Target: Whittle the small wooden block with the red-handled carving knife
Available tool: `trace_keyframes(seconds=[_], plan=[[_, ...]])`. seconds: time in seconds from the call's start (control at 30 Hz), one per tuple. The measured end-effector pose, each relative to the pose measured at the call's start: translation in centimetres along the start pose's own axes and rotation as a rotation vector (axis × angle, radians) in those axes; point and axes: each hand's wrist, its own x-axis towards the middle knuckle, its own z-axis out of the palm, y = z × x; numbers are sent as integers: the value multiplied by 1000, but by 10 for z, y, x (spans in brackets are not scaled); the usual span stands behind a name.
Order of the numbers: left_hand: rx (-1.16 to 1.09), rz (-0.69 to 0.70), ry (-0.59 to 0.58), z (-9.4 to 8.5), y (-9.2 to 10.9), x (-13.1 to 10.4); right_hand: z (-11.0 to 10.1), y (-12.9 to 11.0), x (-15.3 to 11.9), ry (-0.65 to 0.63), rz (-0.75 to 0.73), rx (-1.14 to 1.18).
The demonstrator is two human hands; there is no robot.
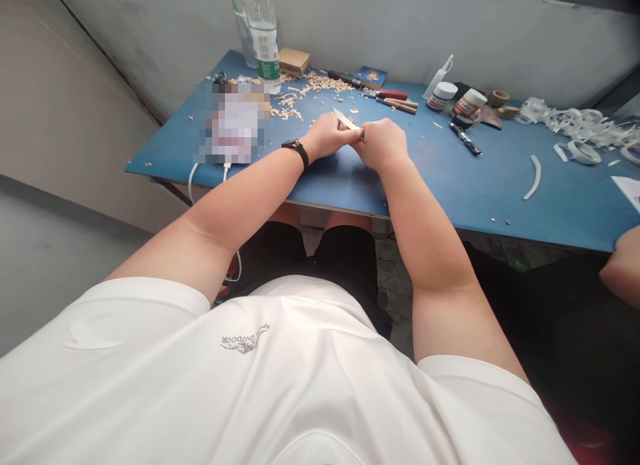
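Both my hands meet above the blue table (430,185). My left hand (327,135), with a black watch on its wrist, is closed around a small brown piece (344,124). A pale, flat, pointed strip (346,120) lies along that piece, between my two hands. My right hand (384,142) is closed, its fingers pressed together at the strip's right end; what it holds is hidden by the fingers. The two hands touch or nearly touch.
Behind my hands lie wood shavings (325,82), a bottle (265,48), red-handled tools (390,94) and white-lidded jars (442,96). White strips (575,125) are heaped at right. A blurred device (235,128) with cables sits left. Another person's arm (623,268) is at the right edge.
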Motion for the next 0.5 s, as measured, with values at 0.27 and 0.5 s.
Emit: trace_keyframes(seconds=[0.27,0.5], plan=[[213,35,119,3,-1,5,18,-1,3,82,69,-71],[134,103,24,-3,-20,19,-13,-12,-5,-164,-11,-164]])
